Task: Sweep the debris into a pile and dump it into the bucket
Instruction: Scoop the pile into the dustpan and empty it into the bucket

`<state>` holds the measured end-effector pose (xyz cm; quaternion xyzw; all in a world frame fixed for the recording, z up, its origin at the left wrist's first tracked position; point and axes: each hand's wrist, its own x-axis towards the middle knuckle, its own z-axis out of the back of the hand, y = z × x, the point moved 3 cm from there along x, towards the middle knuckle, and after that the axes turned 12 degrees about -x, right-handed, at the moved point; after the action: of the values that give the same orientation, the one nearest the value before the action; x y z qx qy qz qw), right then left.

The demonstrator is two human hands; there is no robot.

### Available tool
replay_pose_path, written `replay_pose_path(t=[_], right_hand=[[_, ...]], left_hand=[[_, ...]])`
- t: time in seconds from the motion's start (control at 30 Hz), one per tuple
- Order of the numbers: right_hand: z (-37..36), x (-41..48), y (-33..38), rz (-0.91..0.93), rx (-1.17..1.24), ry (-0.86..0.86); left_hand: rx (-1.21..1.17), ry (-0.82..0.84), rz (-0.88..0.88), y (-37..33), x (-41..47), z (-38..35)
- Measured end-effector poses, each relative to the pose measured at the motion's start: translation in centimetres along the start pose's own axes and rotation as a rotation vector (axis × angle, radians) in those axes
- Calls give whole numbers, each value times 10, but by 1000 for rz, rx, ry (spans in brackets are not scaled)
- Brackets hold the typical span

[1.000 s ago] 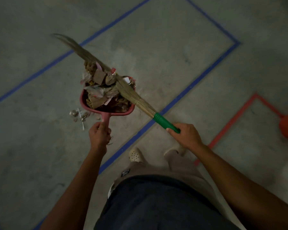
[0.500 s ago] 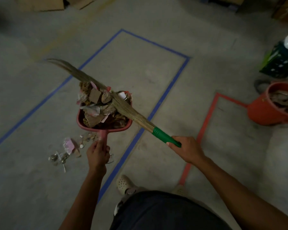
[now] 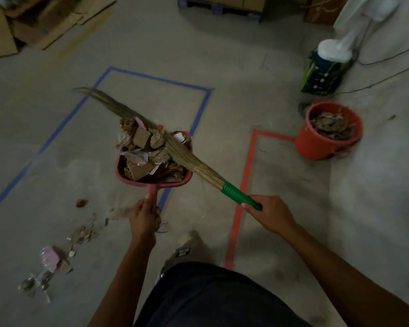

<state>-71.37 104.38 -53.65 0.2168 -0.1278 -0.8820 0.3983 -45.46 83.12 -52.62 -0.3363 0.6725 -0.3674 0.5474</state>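
The left hand (image 3: 144, 220) has its fingers curled tight round the stem of the red dustpan (image 3: 151, 184), held clear of the concrete floor (image 3: 222, 55). The right hand (image 3: 269, 214) is wrapped round the green grip of the grass broom (image 3: 187, 159). The broom's bristles lie across the heaped debris (image 3: 143, 149) and pin it in the pan. The orange bucket (image 3: 314, 145), already partly filled, stands well apart to the right, beyond the red tape line (image 3: 246, 175).

The load is piled above the pan's walls, and cardboard bits overhang the far lip. A tilt of the left wrist on the way over would likely shed them. Lifting the broom too soon could do the same (the loose paper looks light enough to slide). Tipping short of the bucket's rim would scatter the lot beside it. A trail of scraps (image 3: 86, 232) lies on the floor at lower left, so another sweep looks needed.
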Motion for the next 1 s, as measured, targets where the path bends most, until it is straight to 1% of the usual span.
replay_pose_path(t=[0.13, 0.27, 0.5, 0.7, 0.87, 1.0], right_hand=[[24, 16, -40, -71, 48, -48], [47, 49, -82, -151, 97, -127], [96, 112, -147, -346, 166, -192], [144, 145, -199, -534, 167, -278], [177, 168, -266, -663, 201, -335], [198, 189, -335, -747, 214, -365]], left_hand=[[50, 111, 3, -3, 23, -67], [88, 225, 4, -2, 67, -146], [192, 429, 12, -9, 142, -305], [272, 635, 35, -16, 172, -450], [314, 756, 69, 10, 179, -574], [362, 793, 106, 46, 177, -670]])
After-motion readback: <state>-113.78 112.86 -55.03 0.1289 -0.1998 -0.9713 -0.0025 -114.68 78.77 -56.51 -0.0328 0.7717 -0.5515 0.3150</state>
